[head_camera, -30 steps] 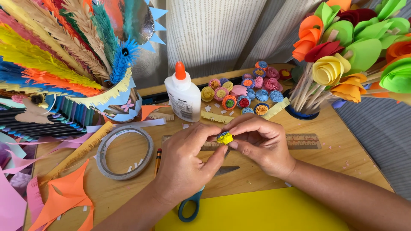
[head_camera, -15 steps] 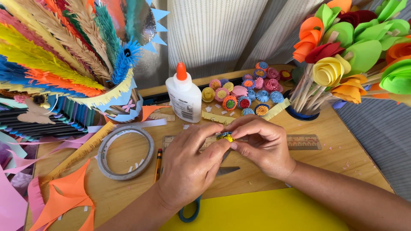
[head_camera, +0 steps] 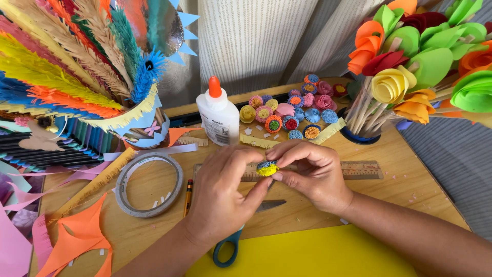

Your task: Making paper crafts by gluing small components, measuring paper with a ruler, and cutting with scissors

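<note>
- small fringed paper flower (head_camera: 267,167), blue with yellow rim, pinched between fingertips of both hands, above ruler (head_camera: 359,169)
- left hand (head_camera: 220,197) thumb underneath; right hand (head_camera: 312,174) fingers curled over it; both equally near
- one glue bottle (head_camera: 218,114), one tape ring (head_camera: 148,183), one scissors (head_camera: 230,246), roughly fifteen finished flowers (head_camera: 292,110) behind

Paper coil (head_camera: 267,167) yellow, blue-topped; glue bottle (head_camera: 219,116) white (orange cap); scissors (head_camera: 229,247) teal-handled; sheet (head_camera: 307,256) yellow.

A pale ribbed curtain (head_camera: 256,41) hangs behind the wooden table (head_camera: 410,174); the light looks like soft daylight, perhaps.
</note>
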